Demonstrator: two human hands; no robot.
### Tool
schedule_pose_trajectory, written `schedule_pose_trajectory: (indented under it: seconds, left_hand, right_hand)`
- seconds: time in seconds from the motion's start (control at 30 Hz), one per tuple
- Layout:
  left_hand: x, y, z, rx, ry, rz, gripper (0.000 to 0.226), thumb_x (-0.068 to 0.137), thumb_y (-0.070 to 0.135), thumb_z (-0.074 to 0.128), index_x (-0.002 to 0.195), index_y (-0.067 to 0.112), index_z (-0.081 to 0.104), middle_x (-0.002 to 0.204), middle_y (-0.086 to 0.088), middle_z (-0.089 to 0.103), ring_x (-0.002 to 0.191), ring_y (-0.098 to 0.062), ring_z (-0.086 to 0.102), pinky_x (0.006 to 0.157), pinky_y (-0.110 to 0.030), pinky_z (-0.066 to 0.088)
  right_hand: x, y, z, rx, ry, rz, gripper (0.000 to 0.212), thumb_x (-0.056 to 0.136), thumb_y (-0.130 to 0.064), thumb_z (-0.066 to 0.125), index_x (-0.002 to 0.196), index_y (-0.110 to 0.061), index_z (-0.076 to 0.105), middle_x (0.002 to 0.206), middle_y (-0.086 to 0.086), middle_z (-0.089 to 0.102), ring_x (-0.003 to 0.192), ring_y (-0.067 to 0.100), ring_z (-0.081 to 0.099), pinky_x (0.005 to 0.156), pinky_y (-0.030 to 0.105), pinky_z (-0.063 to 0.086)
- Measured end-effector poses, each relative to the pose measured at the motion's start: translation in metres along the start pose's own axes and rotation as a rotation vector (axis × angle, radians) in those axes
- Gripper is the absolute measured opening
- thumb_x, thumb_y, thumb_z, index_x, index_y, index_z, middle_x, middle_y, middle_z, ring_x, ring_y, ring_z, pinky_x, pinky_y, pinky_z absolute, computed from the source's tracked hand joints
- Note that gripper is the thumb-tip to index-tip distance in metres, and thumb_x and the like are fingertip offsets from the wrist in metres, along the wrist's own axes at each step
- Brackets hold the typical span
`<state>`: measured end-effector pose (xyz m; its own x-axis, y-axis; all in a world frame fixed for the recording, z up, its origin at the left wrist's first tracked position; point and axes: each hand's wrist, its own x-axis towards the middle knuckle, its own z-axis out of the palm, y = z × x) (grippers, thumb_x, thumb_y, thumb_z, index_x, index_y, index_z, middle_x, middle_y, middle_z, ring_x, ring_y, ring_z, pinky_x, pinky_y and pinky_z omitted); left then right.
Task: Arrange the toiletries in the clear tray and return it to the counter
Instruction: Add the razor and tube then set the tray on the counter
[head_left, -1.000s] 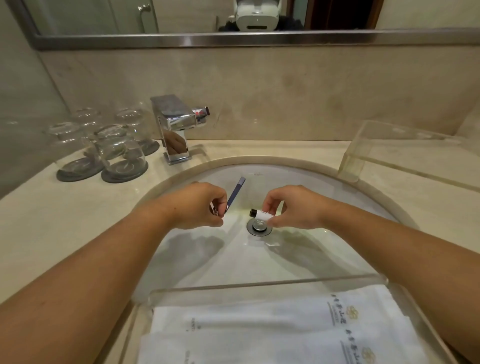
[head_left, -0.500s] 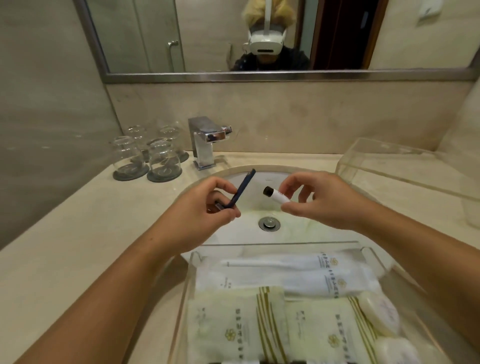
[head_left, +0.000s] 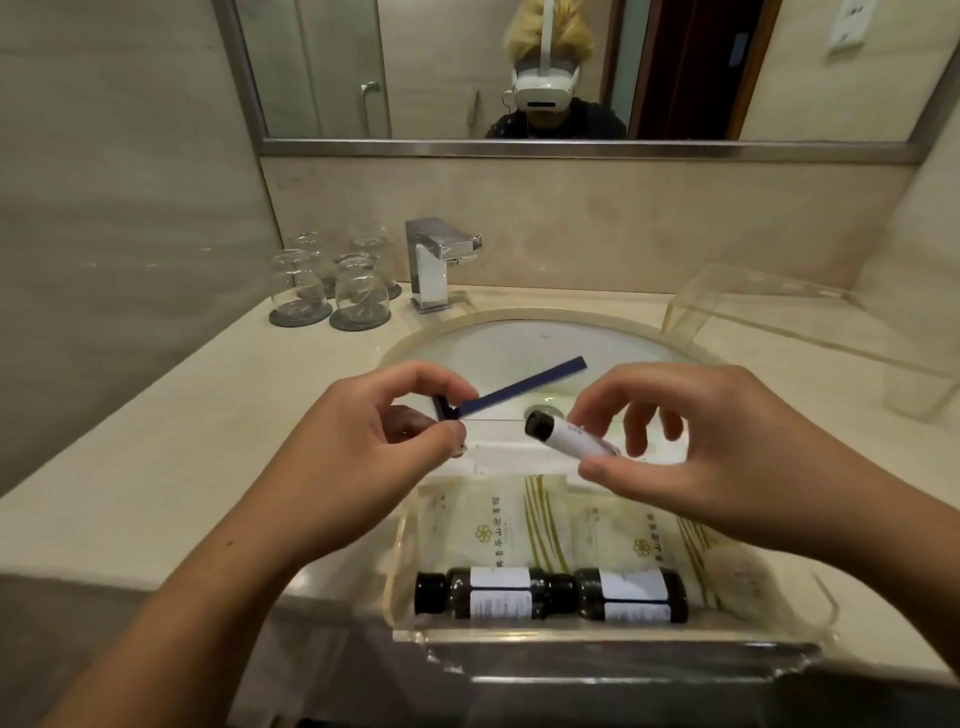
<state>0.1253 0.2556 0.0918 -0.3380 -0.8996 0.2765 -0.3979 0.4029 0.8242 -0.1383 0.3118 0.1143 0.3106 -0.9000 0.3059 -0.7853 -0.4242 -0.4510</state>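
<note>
Both hands are up from the sink now: left hand (head_left: 363, 441) pinching the blue razor (head_left: 519, 387), right hand (head_left: 691, 447) gripping the white tube (head_left: 566, 439), above the clear tray (head_left: 597, 636) near the desk edge — ready to drop in.

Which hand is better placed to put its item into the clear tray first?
Probably the right hand: its small white tube hangs just above the clear tray, while the left hand with the blue razor sits beside it.

My feed is dim and warm-toned, slightly soft overall. Wide-angle bending curves the counter (head_left: 156, 441) and mirror frame (head_left: 571, 148) near the edges. Faint glare sits on the faucet (head_left: 431, 260); the bottom edge falls into shadow.
</note>
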Motion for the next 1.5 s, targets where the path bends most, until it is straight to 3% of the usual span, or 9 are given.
schedule_pose_trajectory:
  seconds: [0.13,0.27,0.4,0.47,0.6,0.8,1.07,1.33,1.5]
  left_hand:
    - [-0.014,0.000,-0.005,0.097,-0.030,0.002,0.012,0.085,0.025,0.076,0.092,0.035,0.078,0.095,0.014,0.080,0.087,-0.005,0.075,0.083,-0.033,0.061]
    - [-0.019,-0.007,-0.003,0.321,-0.081,0.001,0.010,0.084,0.044,0.071,0.092,0.043,0.075,0.106,0.029,0.074,0.102,0.010,0.063,0.091,-0.023,0.052]
    - [-0.022,-0.015,-0.001,0.431,-0.124,-0.015,0.013,0.084,0.049,0.070,0.096,0.047,0.074,0.107,0.021,0.070,0.099,0.002,0.061,0.088,-0.019,0.049]
    - [-0.022,-0.015,0.001,0.458,-0.110,-0.003,0.012,0.085,0.046,0.072,0.096,0.047,0.076,0.105,0.020,0.067,0.101,0.001,0.059,0.088,-0.018,0.045]
    - [-0.018,-0.012,0.005,0.569,-0.109,0.064,0.014,0.089,0.044,0.072,0.101,0.043,0.079,0.097,0.024,0.063,0.105,-0.002,0.056,0.099,-0.032,0.044]
    - [-0.017,-0.020,-0.005,0.516,-0.172,0.140,0.015,0.086,0.044,0.075,0.101,0.043,0.079,0.101,0.028,0.072,0.110,0.000,0.057,0.098,-0.035,0.049]
    - [-0.019,-0.029,-0.011,0.476,-0.207,0.184,0.015,0.085,0.044,0.075,0.099,0.046,0.078,0.109,0.033,0.071,0.116,0.004,0.056,0.098,-0.028,0.050]
    - [-0.030,-0.028,-0.013,0.435,-0.159,0.168,0.023,0.086,0.052,0.063,0.107,0.050,0.073,0.123,0.038,0.063,0.125,0.012,0.050,0.105,-0.019,0.043]
    - [-0.055,-0.027,-0.007,0.282,-0.032,0.065,0.028,0.090,0.046,0.063,0.118,0.050,0.067,0.137,0.036,0.057,0.123,0.012,0.055,0.100,-0.013,0.046]
  right_hand:
    - [-0.016,-0.008,0.004,-0.066,-0.063,0.003,0.027,0.079,-0.059,0.067,0.103,-0.048,0.068,0.099,-0.027,0.069,0.091,0.005,0.063,0.067,0.015,0.047]
    - [-0.020,-0.014,0.016,-0.085,-0.076,0.043,0.028,0.076,-0.063,0.065,0.101,-0.050,0.071,0.093,-0.027,0.069,0.086,0.003,0.061,0.067,0.018,0.050]
    - [-0.018,-0.019,0.024,-0.153,-0.054,0.055,0.036,0.078,-0.065,0.057,0.106,-0.049,0.073,0.089,-0.030,0.064,0.086,-0.016,0.054,0.069,0.011,0.037]
    - [-0.016,-0.024,0.027,-0.181,-0.075,0.056,0.036,0.080,-0.064,0.057,0.109,-0.049,0.073,0.092,-0.027,0.063,0.080,-0.013,0.052,0.069,0.012,0.036]
    - [-0.007,-0.030,0.035,-0.189,-0.143,0.056,0.026,0.088,-0.052,0.070,0.114,-0.046,0.073,0.097,-0.021,0.063,0.076,-0.006,0.051,0.069,0.013,0.036]
    - [0.000,-0.038,0.038,-0.138,-0.191,0.048,0.029,0.088,-0.052,0.072,0.115,-0.042,0.076,0.096,-0.019,0.065,0.082,0.002,0.059,0.076,0.020,0.049]
    - [-0.005,-0.043,0.042,-0.132,-0.210,0.036,0.026,0.096,-0.042,0.066,0.121,-0.042,0.074,0.099,-0.025,0.056,0.089,0.003,0.062,0.082,0.017,0.049]
    - [-0.024,-0.030,0.034,-0.076,-0.012,0.032,0.020,0.088,-0.046,0.068,0.105,-0.043,0.077,0.098,-0.024,0.065,0.090,0.000,0.062,0.074,0.011,0.041]
    - [-0.050,-0.012,0.021,-0.068,0.154,0.150,0.027,0.083,-0.051,0.065,0.107,-0.044,0.075,0.116,-0.024,0.063,0.110,-0.001,0.061,0.091,0.013,0.040]
